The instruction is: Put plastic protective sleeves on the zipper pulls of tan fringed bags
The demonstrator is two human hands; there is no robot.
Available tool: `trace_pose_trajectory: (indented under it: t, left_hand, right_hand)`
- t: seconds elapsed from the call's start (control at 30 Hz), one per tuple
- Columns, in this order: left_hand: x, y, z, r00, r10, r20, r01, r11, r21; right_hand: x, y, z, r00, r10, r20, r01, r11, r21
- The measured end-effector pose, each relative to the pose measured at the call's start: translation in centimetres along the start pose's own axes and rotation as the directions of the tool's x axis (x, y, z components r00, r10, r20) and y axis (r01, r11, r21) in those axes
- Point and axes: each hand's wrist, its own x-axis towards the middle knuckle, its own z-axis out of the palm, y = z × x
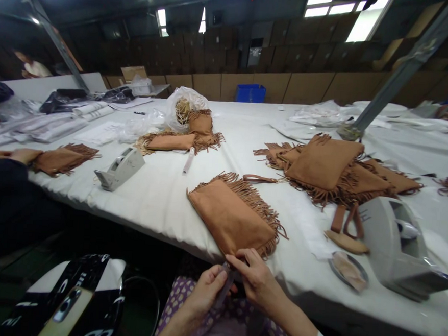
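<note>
A tan fringed pouch (232, 214) lies on the table's front edge, one corner pointing at me. From that corner hangs a wrist strap (223, 291) that looks greyish, as if wrapped in a thin covering. My left hand (208, 287) is closed on the strap, thumb on top. My right hand (256, 279) pinches where the strap meets the pouch corner, its fingers touching the pouch; the small fitting there is mostly hidden. Just beyond the pouch, a brown strap (260, 179) leads toward a pile of similar fringed pouches (324, 162) on the right.
Two tape dispensers stand on the white-covered table: a large one (398, 247) at right, a smaller one (120, 168) at left. A small dish (349, 271) sits by the large one. At far left a co-worker's hand (23, 155) touches another pouch (61, 160). More pouches (172, 141) lie farther back.
</note>
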Motion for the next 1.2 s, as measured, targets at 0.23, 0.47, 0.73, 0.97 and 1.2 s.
trace_pose_trajectory:
  t: [0.23, 0.47, 0.73, 0.97, 1.2]
  left_hand:
    - [0.6, 1.2, 0.1, 0.991, -0.108, -0.077, 0.096, 0.984, -0.153]
    - [0.6, 0.9, 0.8, 0.973, -0.132, -0.189, 0.086, 0.969, -0.233]
    - [0.5, -0.2, -0.3, 0.966, -0.113, -0.232, 0.059, 0.972, -0.228]
    - [0.3, 0.1, -0.5, 0.966, -0.077, -0.245, 0.035, 0.984, -0.173]
    - [0.3, 0.5, -0.4, 0.941, 0.01, -0.337, -0.031, 0.998, -0.056]
  right_hand:
    - [0.1, 0.2, 0.4, 0.999, 0.03, -0.032, -0.029, 0.999, 0.027]
    - [-1.2, -1.3, 0.1, 0.977, 0.121, -0.174, -0.111, 0.992, 0.063]
    - [-3.1, -5.5, 3.7, 0.559, 0.804, 0.202, -0.7, 0.327, 0.635]
    - [-0.3, -4.8, 5.5, 0.421, 0.831, 0.362, -0.534, -0.096, 0.84]
    - [-0.1, -4.7, 5.4, 0.368, 0.881, 0.298, -0.546, -0.055, 0.836]
